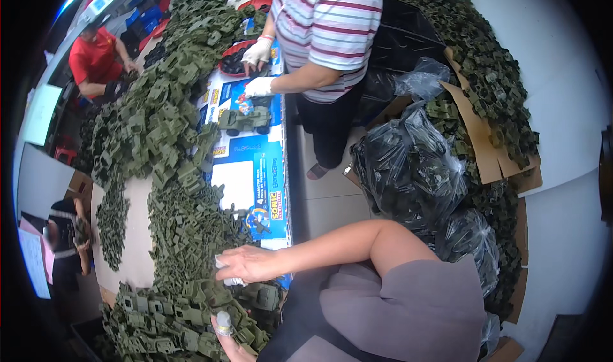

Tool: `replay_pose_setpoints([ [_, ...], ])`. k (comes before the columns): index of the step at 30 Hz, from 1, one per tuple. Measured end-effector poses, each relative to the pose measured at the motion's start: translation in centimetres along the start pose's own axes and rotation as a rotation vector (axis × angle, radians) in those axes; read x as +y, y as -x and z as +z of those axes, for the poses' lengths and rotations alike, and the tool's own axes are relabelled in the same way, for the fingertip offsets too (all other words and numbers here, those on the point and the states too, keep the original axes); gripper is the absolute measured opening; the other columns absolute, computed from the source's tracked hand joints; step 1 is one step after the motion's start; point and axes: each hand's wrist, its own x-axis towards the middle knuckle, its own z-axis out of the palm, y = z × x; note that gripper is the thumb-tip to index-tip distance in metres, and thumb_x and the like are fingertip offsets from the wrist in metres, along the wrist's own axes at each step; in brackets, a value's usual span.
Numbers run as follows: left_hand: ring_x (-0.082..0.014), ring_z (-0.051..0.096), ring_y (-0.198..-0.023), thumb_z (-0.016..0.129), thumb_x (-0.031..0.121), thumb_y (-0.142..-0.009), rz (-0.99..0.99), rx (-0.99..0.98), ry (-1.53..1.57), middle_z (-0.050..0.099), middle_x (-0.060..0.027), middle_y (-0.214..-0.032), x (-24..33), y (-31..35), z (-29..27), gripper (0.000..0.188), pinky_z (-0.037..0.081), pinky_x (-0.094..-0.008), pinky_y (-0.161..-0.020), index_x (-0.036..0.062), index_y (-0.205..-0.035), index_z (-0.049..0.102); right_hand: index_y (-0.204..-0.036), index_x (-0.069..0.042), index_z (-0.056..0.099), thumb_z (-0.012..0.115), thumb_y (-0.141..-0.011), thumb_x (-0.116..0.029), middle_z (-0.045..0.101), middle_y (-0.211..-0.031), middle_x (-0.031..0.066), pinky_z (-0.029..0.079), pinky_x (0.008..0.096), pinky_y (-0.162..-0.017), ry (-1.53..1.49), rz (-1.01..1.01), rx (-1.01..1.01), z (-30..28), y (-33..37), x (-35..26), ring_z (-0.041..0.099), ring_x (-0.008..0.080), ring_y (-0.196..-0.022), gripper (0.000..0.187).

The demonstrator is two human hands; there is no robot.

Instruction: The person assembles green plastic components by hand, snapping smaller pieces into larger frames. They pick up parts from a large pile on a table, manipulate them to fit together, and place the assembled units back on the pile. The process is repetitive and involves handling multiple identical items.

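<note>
My right hand (250, 263) reaches over a heap of small olive-green plastic parts (182, 234), white tape on its fingertips. Its fingers are bent and close together; whatever they pinch is hidden. Lower down, my left hand (228, 339) is partly in view, one taped finger stretched out beside a pile of larger green toy vehicle bodies (172, 317). I see nothing clearly held in it. Another green vehicle body (263, 295) lies just below my right wrist. An assembled-looking green toy vehicle (246, 120) stands farther up the table.
Across the table runs a tall heap of green parts (163, 100). A co-worker in a striped shirt (338, 36), wearing white gloves, works by a red tray (225, 63). Another person in red (96, 55) sits opposite. Black plastic bags (415, 170) and open cartons (469, 125) line the right.
</note>
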Motion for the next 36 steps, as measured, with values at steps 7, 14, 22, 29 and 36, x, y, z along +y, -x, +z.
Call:
replay_pose_setpoints([
  [7,-0.0256,0.060,-0.091,0.043,0.033,-0.092,-0.153,-0.017,0.190,0.055,-0.0150,-0.112,-0.1,-1.9,-2.1,0.047,0.054,-0.0415,-0.075,-0.0016,-0.122,0.042,-0.100,-0.011,0.062,0.066,-0.065,-0.010,0.057,-0.077,0.0086,0.049,0.0359,-0.062,0.077,0.117,0.034,-0.7,-1.0,0.0,0.059,0.0253,-0.077,0.035],
  [14,-0.0164,0.051,-0.110,0.061,0.010,-0.080,-0.065,-0.261,0.023,0.049,-0.0080,-0.125,2.1,-0.2,-1.0,0.055,0.042,-0.0289,-0.090,0.0029,-0.129,0.039,-0.095,-0.007,0.061,0.063,-0.065,-0.006,0.053,-0.074,0.0096,0.049,0.0362,-0.060,0.114,-0.091,-0.372,0.7,-2.0,-2.2,0.059,0.0262,-0.070,0.030],
  [22,-0.0183,0.047,-0.116,0.067,0.007,-0.076,0.008,-0.327,-0.009,0.047,-0.0078,-0.128,2.6,0.4,-0.6,0.065,0.037,-0.0317,-0.097,0.0042,-0.133,0.035,-0.101,-0.006,0.061,0.060,-0.059,0.001,0.053,-0.072,0.0101,0.051,0.0383,-0.060,0.152,-0.108,-0.543,0.2,-3.6,-3.0,0.059,0.0282,-0.069,0.043],
  [29,-0.0178,0.053,-0.107,0.069,0.007,-0.074,0.102,-0.378,-0.103,0.051,-0.0089,-0.121,1.7,-0.5,-0.3,0.062,0.044,-0.0318,-0.089,0.0053,-0.129,0.041,-0.088,-0.004,0.057,0.062,-0.057,0.001,0.054,-0.073,0.0120,0.051,0.0392,-0.058,0.112,-0.082,-0.596,0.1,-3.7,-2.3,0.061,0.0304,-0.067,0.031],
  [36,-0.0159,0.061,-0.091,0.071,0.003,-0.072,0.155,-0.385,-0.186,0.057,-0.0101,-0.110,0.6,0.2,-0.7,0.059,0.050,-0.0281,-0.075,0.0029,-0.124,0.042,-0.093,-0.005,0.058,0.062,-0.057,0.002,0.054,-0.073,0.0116,0.050,0.0397,-0.058,-0.020,-0.173,-0.586,1.2,-1.9,-0.5,0.060,0.0304,-0.066,0.036],
])
